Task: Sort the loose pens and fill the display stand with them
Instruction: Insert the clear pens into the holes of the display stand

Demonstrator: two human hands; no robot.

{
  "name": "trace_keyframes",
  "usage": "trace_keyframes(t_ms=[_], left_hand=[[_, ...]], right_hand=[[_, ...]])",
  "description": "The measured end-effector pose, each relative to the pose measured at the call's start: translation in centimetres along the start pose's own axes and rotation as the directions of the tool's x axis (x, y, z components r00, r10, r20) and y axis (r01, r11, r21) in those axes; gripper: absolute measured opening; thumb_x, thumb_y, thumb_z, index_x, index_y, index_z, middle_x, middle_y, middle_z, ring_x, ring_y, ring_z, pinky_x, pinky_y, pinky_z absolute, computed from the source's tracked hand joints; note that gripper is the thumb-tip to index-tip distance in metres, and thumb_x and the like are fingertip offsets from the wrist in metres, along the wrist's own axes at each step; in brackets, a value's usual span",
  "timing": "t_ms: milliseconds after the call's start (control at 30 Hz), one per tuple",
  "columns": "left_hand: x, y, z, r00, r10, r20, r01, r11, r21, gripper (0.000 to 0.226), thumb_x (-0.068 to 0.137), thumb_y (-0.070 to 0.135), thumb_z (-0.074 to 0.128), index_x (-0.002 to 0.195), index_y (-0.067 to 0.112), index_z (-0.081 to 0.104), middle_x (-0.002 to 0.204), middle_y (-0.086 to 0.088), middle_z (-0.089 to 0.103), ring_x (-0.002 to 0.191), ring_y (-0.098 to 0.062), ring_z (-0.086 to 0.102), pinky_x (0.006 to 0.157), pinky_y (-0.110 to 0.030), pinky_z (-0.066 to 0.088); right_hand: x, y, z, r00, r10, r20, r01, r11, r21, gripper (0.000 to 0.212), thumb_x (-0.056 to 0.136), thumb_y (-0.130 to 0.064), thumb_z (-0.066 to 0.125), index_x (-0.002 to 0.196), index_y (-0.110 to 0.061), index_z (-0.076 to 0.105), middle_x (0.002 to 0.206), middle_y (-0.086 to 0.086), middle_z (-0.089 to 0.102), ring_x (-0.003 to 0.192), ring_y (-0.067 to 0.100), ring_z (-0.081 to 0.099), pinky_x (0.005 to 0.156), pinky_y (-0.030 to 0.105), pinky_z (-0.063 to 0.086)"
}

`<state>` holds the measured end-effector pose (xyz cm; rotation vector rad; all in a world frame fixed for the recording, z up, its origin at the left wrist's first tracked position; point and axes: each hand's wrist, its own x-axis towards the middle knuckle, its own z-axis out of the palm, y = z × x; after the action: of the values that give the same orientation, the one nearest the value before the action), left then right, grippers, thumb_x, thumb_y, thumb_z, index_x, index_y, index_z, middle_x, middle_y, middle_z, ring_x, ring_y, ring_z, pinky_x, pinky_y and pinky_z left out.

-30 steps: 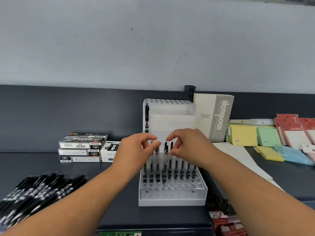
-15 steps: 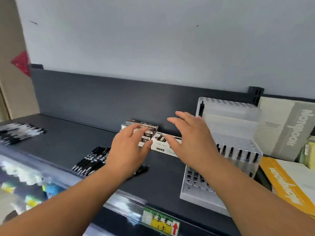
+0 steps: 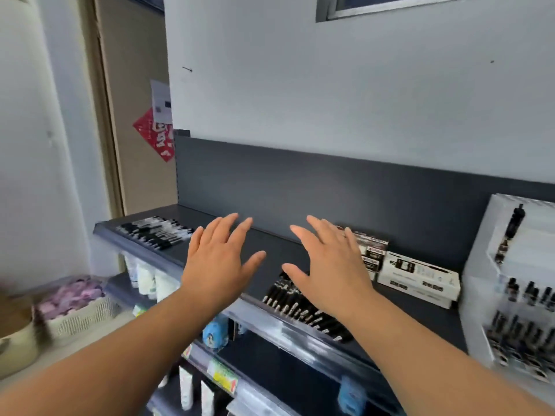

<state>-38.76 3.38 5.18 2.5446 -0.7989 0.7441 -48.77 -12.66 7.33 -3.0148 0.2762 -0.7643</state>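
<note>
Both my hands spread wide, empty: left hand [image 3: 216,262], right hand [image 3: 330,265] above pens [image 3: 303,310]. Fetch step; next, gather bunch for stand [image 3: 510,280].

Two bare forearms enter from the lower edge of the head view, each ending in a bare hand. No sleeve, cuff or glove covers either arm as far as the frame shows. The left hand [image 3: 217,262] carries no watch, strap or band at the wrist, and its fingers bear no ring. The right hand [image 3: 332,271] shows a thin, pale band on one finger [image 3: 344,234]; blur prevents a finer reading of it. Nails on both hands are short and unpainted so far as can be made out. No other part of the person appears.
</note>
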Motion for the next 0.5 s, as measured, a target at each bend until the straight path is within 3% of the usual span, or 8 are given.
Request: trace_keyframes(t_ms=[267, 500], left_hand=[[0.8, -16.6, -2.6, 0.995, -0.1, 0.03, 0.096, 0.99, 0.104, 0.067, 0.091, 0.061, 0.037, 0.149, 0.035, 0.016, 0.158, 0.006, 0.017, 0.145, -0.017, 0.012, 0.119, -0.039, 0.009], [2.3, -26.1, -2.3, 0.983, -0.179, 0.045, 0.17, 0.973, 0.156, 0.069, 0.091, 0.064, 0.035, 0.15, 0.034, 0.015, 0.158, 0.005, 0.017, 0.145, -0.018, 0.013, 0.12, -0.041, 0.01]], right_hand=[[7.0, -14.0, 6.5, 0.998, -0.044, 0.037, 0.041, 0.995, 0.088, 0.067, 0.092, -0.058, 0.045, 0.149, -0.036, 0.019, 0.16, -0.005, 0.01, 0.147, 0.015, 0.007, 0.12, 0.045, 0.001], [12.0, -21.6, 11.9, 0.988, -0.123, 0.092, 0.107, 0.981, 0.165, 0.066, 0.092, -0.056, 0.046, 0.149, -0.035, 0.021, 0.159, -0.006, 0.013, 0.146, 0.015, 0.01, 0.12, 0.044, 0.005]])
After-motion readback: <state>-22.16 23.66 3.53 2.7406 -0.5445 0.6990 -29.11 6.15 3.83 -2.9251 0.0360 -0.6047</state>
